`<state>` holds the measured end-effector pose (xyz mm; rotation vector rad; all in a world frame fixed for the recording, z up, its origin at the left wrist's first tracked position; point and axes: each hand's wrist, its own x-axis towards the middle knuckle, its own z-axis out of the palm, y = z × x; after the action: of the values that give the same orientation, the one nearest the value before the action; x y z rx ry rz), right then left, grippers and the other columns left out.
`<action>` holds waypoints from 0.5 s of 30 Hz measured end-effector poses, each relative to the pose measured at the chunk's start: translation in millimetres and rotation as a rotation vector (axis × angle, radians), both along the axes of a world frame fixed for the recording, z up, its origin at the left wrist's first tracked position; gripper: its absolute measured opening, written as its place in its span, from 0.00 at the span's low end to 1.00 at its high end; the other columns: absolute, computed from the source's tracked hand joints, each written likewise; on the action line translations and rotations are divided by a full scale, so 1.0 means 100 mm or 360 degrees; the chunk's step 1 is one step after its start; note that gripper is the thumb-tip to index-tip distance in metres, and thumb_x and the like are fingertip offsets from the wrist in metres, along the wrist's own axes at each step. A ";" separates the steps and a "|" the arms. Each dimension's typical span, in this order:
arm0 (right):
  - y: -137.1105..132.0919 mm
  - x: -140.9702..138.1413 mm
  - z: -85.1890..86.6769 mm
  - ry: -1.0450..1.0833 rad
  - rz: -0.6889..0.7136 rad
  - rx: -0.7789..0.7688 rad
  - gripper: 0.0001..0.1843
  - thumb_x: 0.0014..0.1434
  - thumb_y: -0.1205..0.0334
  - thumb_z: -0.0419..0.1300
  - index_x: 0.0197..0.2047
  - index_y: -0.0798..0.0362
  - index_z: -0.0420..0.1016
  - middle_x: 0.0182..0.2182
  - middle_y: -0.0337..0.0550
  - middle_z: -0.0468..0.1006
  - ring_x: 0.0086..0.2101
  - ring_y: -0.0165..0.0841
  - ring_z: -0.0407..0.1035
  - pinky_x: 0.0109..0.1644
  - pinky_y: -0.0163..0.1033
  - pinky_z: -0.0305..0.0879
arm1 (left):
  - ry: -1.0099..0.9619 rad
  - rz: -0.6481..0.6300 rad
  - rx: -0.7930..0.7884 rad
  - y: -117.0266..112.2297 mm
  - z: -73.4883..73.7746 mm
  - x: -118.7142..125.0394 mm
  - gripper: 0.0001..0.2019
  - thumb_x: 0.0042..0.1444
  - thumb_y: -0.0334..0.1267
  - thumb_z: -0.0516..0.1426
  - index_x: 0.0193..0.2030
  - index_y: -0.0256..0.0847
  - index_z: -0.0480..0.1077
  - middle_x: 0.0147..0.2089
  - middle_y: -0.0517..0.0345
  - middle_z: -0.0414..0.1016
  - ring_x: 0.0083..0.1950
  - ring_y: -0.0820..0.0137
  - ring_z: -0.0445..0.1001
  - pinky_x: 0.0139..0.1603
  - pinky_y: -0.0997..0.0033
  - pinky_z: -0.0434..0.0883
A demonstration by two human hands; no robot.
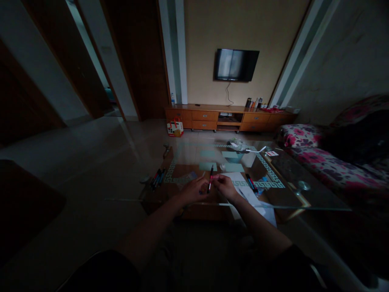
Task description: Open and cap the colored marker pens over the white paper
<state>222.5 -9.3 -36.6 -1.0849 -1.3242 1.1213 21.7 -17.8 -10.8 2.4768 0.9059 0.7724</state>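
Over the near part of the glass table [188, 198], a dark pen with a red section [210, 178] stands nearly upright between my two hands. My left hand [193, 190] is closed, its fingertips at the pen's lower end. From the other side, my right hand [225, 187] pinches the pen around its red middle. White paper sheets [253, 198] lie by my right hand, partly covered by it. Beyond them is a small group of red, blue and black pens [251, 183]. Another bunch of pens [157, 179] lies to the left of my left hand.
Farther back on the table sit a clear plastic bag [237, 144] and a red-and-white card [271, 153]. Behind stands a wooden TV cabinet [205, 115] with a paper bag [175, 129] before it. A floral sofa [319, 162] is at the right.
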 end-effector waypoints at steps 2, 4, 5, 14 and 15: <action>-0.01 -0.01 0.02 -0.0004 0.0006 0.0004 0.23 0.43 0.42 0.69 0.33 0.52 0.77 0.28 0.42 0.79 0.31 0.34 0.71 0.35 0.39 0.66 | -0.0005 0.0002 -0.0008 0.00 0.00 0.00 0.14 0.51 0.38 0.63 0.44 0.43 0.68 0.44 0.58 0.69 0.43 0.67 0.70 0.42 0.70 0.66; -0.02 -0.01 0.03 0.0008 0.0020 -0.0006 0.22 0.43 0.42 0.70 0.33 0.52 0.77 0.28 0.42 0.79 0.31 0.34 0.71 0.35 0.39 0.66 | -0.0012 0.0009 -0.0008 0.00 0.00 0.00 0.13 0.51 0.37 0.63 0.44 0.43 0.68 0.43 0.58 0.69 0.42 0.67 0.70 0.41 0.70 0.66; -0.02 -0.01 0.03 0.0020 0.0029 -0.0011 0.22 0.43 0.43 0.70 0.33 0.52 0.77 0.29 0.42 0.80 0.31 0.34 0.71 0.35 0.39 0.66 | -0.0012 0.0010 -0.0007 0.00 0.00 0.00 0.13 0.51 0.37 0.63 0.43 0.43 0.68 0.43 0.58 0.69 0.42 0.67 0.70 0.41 0.70 0.65; -0.02 0.00 0.01 0.0075 0.0097 0.0007 0.20 0.45 0.46 0.70 0.35 0.52 0.78 0.31 0.43 0.80 0.32 0.35 0.72 0.39 0.41 0.67 | 0.0014 0.0032 -0.0001 -0.01 -0.01 0.01 0.14 0.49 0.38 0.64 0.42 0.43 0.68 0.42 0.57 0.68 0.41 0.67 0.69 0.40 0.70 0.65; -0.01 0.00 -0.01 0.0081 0.0106 0.0013 0.20 0.46 0.46 0.70 0.35 0.52 0.78 0.31 0.43 0.80 0.32 0.35 0.72 0.39 0.41 0.67 | 0.0013 0.0026 -0.0001 -0.01 -0.01 0.01 0.14 0.49 0.38 0.64 0.42 0.43 0.68 0.43 0.57 0.68 0.41 0.67 0.69 0.41 0.70 0.65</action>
<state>222.3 -10.4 -37.4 -1.0062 -1.3320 1.1844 22.5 -18.5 -12.1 2.4768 0.9303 0.7676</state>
